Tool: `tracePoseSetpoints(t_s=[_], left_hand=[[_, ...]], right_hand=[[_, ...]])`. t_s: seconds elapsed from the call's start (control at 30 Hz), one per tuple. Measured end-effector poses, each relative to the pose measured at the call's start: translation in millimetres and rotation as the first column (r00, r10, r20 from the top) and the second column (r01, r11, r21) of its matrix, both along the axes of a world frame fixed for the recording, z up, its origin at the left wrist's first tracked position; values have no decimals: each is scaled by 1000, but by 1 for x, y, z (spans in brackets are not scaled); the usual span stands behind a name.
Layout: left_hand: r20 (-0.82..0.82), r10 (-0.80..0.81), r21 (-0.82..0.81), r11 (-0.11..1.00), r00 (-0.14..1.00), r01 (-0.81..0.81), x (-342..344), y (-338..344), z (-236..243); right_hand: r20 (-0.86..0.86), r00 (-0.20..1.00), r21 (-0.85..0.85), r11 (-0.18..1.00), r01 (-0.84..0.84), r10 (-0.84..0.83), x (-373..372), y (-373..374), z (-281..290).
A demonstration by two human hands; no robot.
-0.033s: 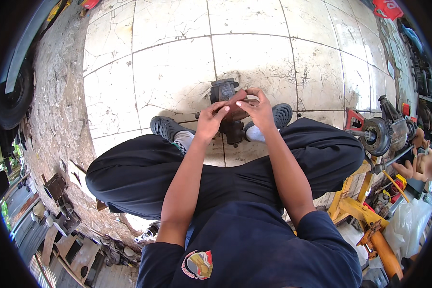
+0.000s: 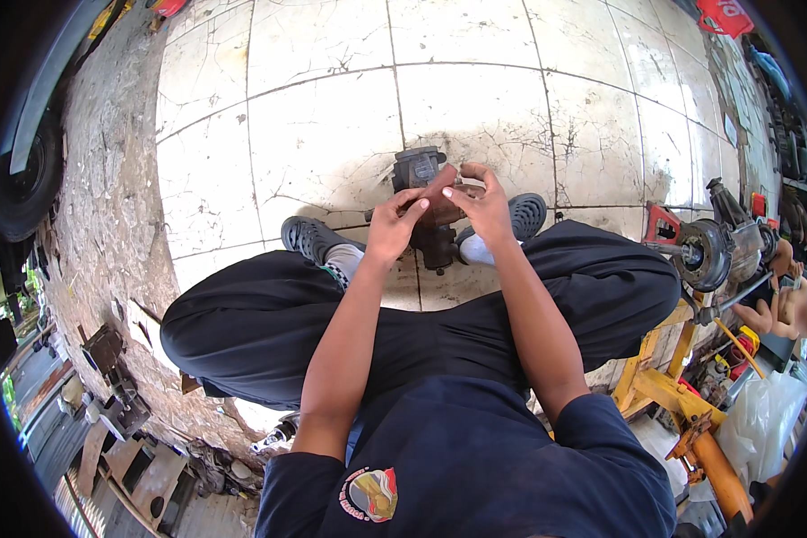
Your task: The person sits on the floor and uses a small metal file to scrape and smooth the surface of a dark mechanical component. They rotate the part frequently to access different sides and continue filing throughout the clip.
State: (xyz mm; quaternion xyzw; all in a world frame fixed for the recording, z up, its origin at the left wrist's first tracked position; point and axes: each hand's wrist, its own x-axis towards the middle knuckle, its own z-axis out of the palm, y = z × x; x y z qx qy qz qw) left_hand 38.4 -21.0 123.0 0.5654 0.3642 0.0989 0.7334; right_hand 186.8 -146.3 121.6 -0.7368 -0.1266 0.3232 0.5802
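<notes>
Between my shins a dark, greasy metal mechanical part stands on the tiles, with a grey block-like end on its far side. Just above it I hold a reddish-brown piece of sandpaper, bent into a curl. My left hand pinches its near left end between thumb and fingers. On the other side my right hand has its thumb against the sheet, with the index finger arched over its far end. Both hands hide some of the metal part beneath.
Grey clogs flank the part on my feet. To the right sit a hub-and-axle assembly and a yellow metal frame, with another person beyond. Rusty metal parts lie at lower left; a tyre stands farther up.
The sandpaper's far end has changed from a pointed corner to a rounder curl, and my right fingers have shifted slightly around it. My left hand stays in place.
</notes>
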Motion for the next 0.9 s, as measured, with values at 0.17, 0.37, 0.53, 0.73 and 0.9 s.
tracePoseSetpoints(t_s=[0.17,0.37,0.53,0.73,0.9], left_hand=[[-80,-42,95,994,996,49,0,-1,6],[-33,-39,149,988,999,44,1,-5,1],[-168,44,129,991,985,-22,4,-2,12],[-151,-42,-209,978,988,10,3,-1,17],[-262,-120,-151,985,958,82,1,1,4]], right_hand=[[-392,920,50,999,2,17,-3,-3,5],[-506,859,223,974,42,78,-11,3,20],[-522,848,258,964,56,90,-10,1,18],[-628,769,291,952,94,116,-3,1,16],[-214,944,43,967,-249,253,8,1,9]])
